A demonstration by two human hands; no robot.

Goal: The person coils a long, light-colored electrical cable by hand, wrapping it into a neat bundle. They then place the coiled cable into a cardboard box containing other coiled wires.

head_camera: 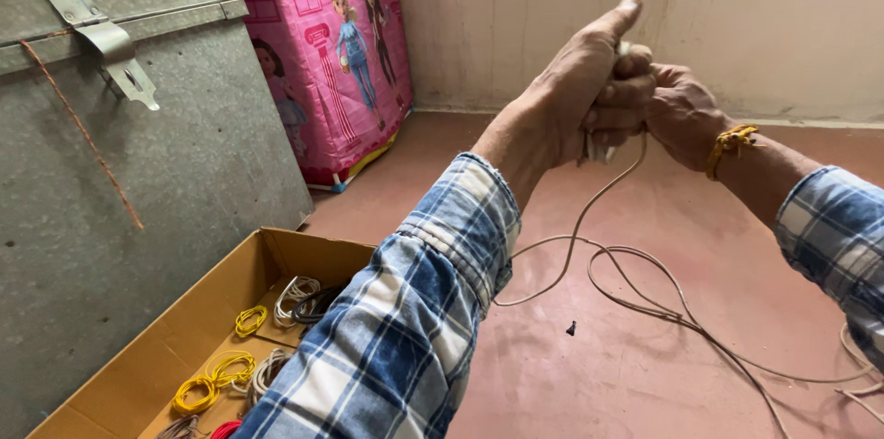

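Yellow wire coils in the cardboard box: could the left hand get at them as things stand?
Probably not right away: the left hand is raised, gripping the white cable with the right hand. The box is open, the yellow coils uncovered.

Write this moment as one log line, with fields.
left hand: grips white cable | right hand: grips same cable | cable: trails on floor

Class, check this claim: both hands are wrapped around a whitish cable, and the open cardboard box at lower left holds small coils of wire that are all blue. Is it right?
Not quite. The head view shows the left hand and right hand gripping the whitish cable, but the coils in the cardboard box are yellow, white and dark, with a bit of red, not blue.
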